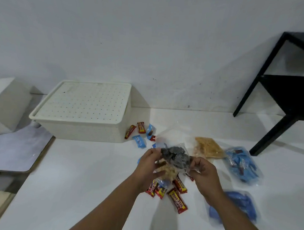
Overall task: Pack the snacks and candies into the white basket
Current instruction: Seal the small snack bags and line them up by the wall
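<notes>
The white basket (80,128) stands at the back left of the white table with its perforated lid (85,100) on. Above the middle of the table, my left hand (149,165) and my right hand (203,173) together hold a clear bag of grey spiral snacks (176,157), one hand at each end. Another clear bag with pale crackers (167,172) hangs under my left hand. Several red candy bars (177,199) lie beneath my hands. Small red and blue candies (141,133) lie next to the basket's right side.
A bag of yellow-orange snacks (208,147) lies right of my hands, with two bags of blue-wrapped candies (242,163) (238,207) further right. A black frame stand (281,90) sits at the back right. A white block (5,103) sits far left.
</notes>
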